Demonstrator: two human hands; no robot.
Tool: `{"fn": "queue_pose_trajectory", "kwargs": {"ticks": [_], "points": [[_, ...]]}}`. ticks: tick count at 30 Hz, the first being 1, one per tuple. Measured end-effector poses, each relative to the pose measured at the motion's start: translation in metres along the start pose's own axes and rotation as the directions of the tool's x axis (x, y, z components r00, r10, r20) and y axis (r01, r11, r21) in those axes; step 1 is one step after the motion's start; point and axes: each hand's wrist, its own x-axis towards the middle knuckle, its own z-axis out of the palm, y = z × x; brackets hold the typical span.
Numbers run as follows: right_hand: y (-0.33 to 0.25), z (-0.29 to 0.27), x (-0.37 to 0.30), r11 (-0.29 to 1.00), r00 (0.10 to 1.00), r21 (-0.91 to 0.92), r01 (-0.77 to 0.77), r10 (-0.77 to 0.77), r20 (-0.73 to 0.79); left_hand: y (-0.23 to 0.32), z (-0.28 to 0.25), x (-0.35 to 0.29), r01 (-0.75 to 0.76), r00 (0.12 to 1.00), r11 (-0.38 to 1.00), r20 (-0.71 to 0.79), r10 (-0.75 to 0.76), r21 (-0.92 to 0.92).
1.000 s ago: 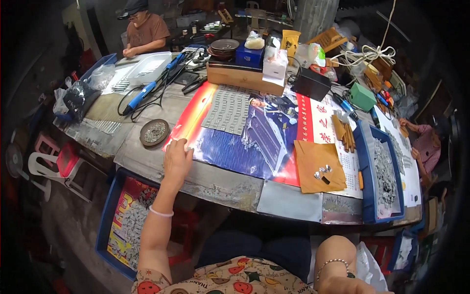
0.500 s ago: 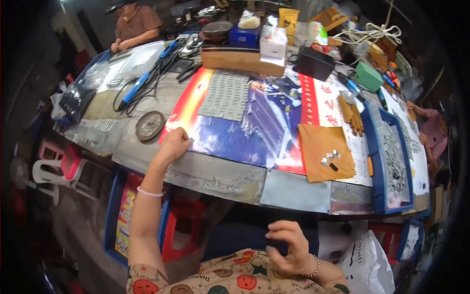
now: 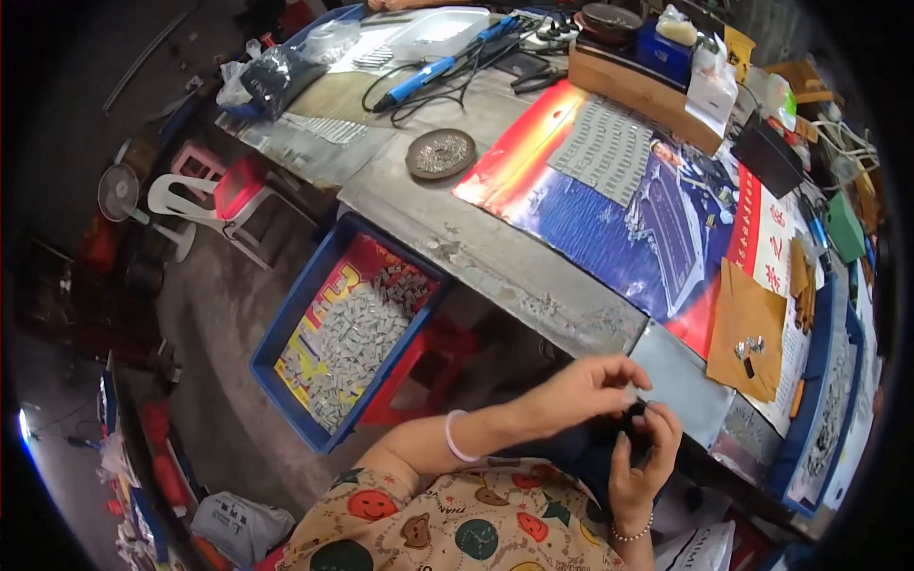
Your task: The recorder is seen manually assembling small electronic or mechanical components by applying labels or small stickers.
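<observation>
My left hand (image 3: 588, 388) is in front of my body, thumb and fingers pinched on a small pale grey piece at their tips. Just below it my right hand (image 3: 645, 466) is raised, its fingers curled toward the left fingertips. Something small and dark shows between the two hands; I cannot make out what it is. On the table, a sheet of small grey metal pieces (image 3: 602, 147) lies in rows on a colourful poster (image 3: 581, 228). To its left is a round brown dish (image 3: 416, 162) of tiny silvery parts.
A blue bin (image 3: 286, 404) of small grey pieces stands below the table's edge, beside a red stool (image 3: 419, 376). An orange-brown cloth (image 3: 738, 319) with a few shiny parts and a blue tray (image 3: 809, 447) lie to the right. A blue-handled tool (image 3: 419, 81) with cables lies behind.
My left hand has come back from the poster's left edge to meet my right hand before my body. The view has turned to the left, showing more of the blue bin.
</observation>
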Motion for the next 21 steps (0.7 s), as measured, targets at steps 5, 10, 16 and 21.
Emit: {"fn": "queue_pose_trajectory", "kwargs": {"ticks": [5, 10, 16, 21], "points": [[0.002, -0.004, 0.004, 0.972, 0.987, -0.175, 0.158, -0.162, -0.005, -0.025, 0.016, -0.004, 0.094, 0.991, 0.973, -0.069, -0.111, -0.212], [0.010, -0.011, 0.005, 0.981, 0.988, -0.130, 0.147, -0.151, -0.020, -0.035, 0.024, -0.011, 0.048, 0.977, 0.997, -0.204, -0.060, -0.064], [0.008, -0.027, -0.001, 0.721, 0.880, 0.508, -0.471, 0.427, 0.209, -0.041, 0.033, -0.024, -0.102, 0.964, 0.919, -0.192, 0.187, 0.382], [0.021, -0.033, -0.005, 0.483, 0.779, 0.630, -0.608, 0.516, 0.357, -0.045, 0.032, -0.019, -0.039, 0.969, 0.922, -0.210, 0.129, 0.386]]}}
